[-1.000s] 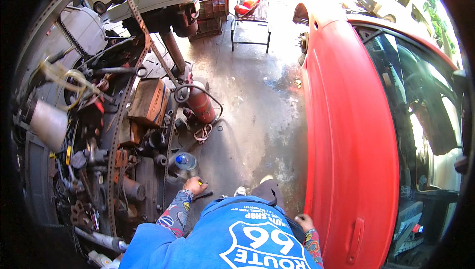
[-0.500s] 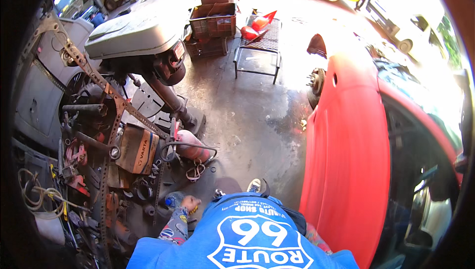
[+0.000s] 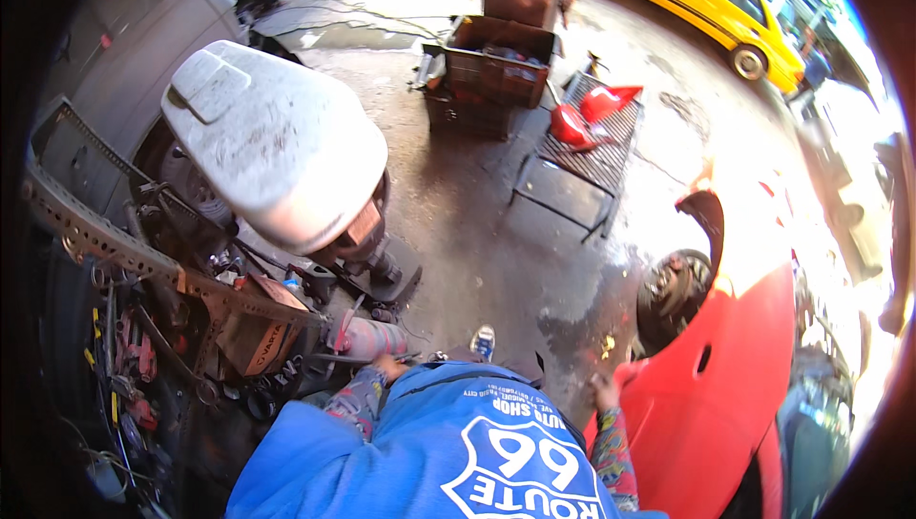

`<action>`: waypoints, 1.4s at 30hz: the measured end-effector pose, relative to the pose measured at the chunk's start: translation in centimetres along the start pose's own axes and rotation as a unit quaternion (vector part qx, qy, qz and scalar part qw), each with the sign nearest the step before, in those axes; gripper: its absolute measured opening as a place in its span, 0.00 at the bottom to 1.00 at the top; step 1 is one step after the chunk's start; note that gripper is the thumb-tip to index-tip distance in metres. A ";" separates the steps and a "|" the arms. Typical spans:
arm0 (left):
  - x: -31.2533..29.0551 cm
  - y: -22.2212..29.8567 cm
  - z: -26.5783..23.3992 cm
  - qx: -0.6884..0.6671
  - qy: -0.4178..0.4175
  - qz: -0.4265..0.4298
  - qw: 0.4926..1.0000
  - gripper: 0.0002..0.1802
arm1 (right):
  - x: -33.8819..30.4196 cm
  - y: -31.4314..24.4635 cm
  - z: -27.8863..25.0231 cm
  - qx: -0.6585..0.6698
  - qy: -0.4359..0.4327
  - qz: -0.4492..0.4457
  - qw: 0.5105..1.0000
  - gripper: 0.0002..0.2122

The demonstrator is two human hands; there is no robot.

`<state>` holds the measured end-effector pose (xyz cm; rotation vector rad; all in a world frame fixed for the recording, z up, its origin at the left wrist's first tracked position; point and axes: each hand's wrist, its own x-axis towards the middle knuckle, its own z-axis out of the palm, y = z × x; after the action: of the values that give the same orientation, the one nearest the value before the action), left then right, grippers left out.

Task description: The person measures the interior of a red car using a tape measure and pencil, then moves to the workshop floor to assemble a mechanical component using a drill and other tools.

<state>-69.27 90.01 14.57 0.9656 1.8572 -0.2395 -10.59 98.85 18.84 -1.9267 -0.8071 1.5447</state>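
My left hand [image 3: 389, 366], in a patterned sleeve, is low beside the red and grey cylinder [image 3: 370, 338] on the floor; I cannot tell whether they touch. Its fingers are small and blurred. At my right side, my right hand [image 3: 604, 392] hangs close to the red car body [image 3: 711, 357], with its fingers too indistinct to read. No object shows clearly in either hand. The car's front wheel hub [image 3: 673, 295] is bare of a wheel.
A large drill press with a pale housing [image 3: 277, 147] stands at left, behind a perforated metal frame [image 3: 124, 242] and a cardboard box [image 3: 262, 342]. Ahead are dark crates [image 3: 496, 75] and a metal mesh stand [image 3: 582, 161] bearing red shell-like parts [image 3: 577, 126]. A yellow car [image 3: 697, 4] is farther off.
My view has turned left and moved forward, bringing the drill press and mesh stand closer. My right hand has come into view; my left is now beside the cylinder.
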 end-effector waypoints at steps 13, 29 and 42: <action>16.0 43.9 -27.7 0.049 0.104 0.313 0.943 0.26 | 19.9 -12.2 6.7 -0.089 -0.076 0.201 0.973 0.13; 32.7 23.9 -48.5 -0.100 0.197 -0.162 0.962 0.39 | 47.8 -52.2 27.3 -0.068 -0.165 0.002 0.984 0.21; 47.3 10.3 -89.3 -0.218 0.222 -0.006 0.950 0.37 | 59.1 -63.6 66.2 -0.265 -0.256 0.134 0.920 0.22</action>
<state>-131.79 169.78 21.37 0.7331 2.1936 0.4043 -73.35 188.03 12.99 -2.0832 -1.3389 2.2320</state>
